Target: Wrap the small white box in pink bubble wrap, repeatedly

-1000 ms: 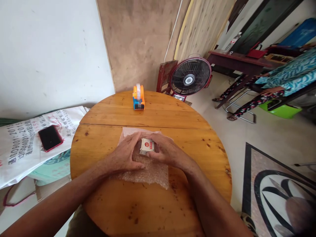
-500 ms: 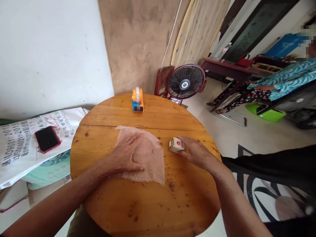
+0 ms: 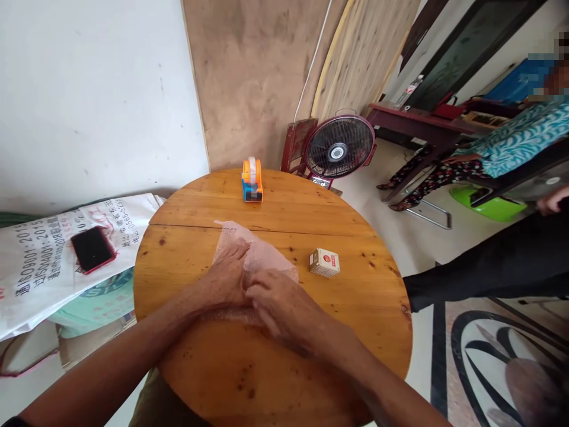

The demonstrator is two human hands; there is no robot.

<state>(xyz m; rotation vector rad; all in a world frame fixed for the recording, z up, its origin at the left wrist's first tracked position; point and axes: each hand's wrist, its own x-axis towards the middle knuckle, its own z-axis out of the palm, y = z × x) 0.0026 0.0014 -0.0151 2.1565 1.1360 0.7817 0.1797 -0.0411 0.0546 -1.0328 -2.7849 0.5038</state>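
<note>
A sheet of pinkish, see-through bubble wrap [image 3: 269,255] lies on the round wooden table [image 3: 284,379]. On its left part rests my left hand [image 3: 229,279], open, fingers stretched out over the sheet. My right hand [image 3: 280,299] is on the wrap beside my left thumb, its fingers curled together against the plastic; the fingertips are partly hidden and a little blurred. A small cream box with a red round mark [image 3: 324,263] stands on the table to the right, touched by neither hand.
An orange and blue tape dispenser [image 3: 252,181] stands at the table's far edge. Beyond it is a fan [image 3: 338,148]. A phone [image 3: 92,249] lies on white sacks [image 3: 40,261] at left. One person sits [image 3: 524,139] at right; another person's dark-clothed leg [image 3: 480,261] is nearer.
My right hand has let go of the small box and moved left onto the bubble wrap. The left hand stays on the sheet. A person's hand now shows at the right edge.
</note>
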